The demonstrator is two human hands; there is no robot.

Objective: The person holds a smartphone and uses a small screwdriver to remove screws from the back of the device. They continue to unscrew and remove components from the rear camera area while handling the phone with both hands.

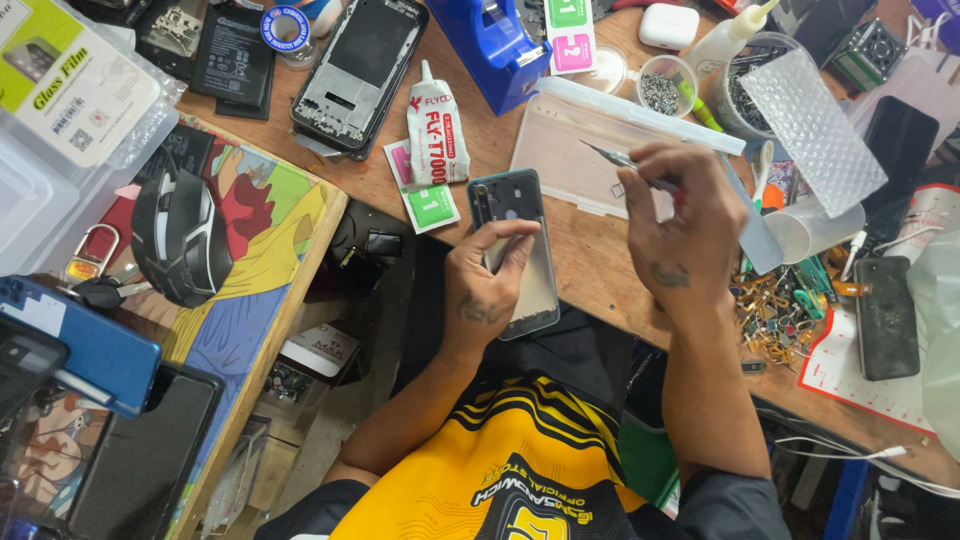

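The wooden bench (590, 250) bears a glue tube (437, 125) at eleven o'clock, a blue tape dispenser (492, 45) at twelve, a dark phone (886, 317) at three.

left hand (480, 285) gripping phone frame (520, 255), right hand (680, 225) pinching tweezers (625, 162)

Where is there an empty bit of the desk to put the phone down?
Bare wood shows between the left hand holding the phone frame and the right hand, below the clear plastic sheet. A smaller patch lies between the glue tube and that sheet. Right of the right hand is crowded with small parts.
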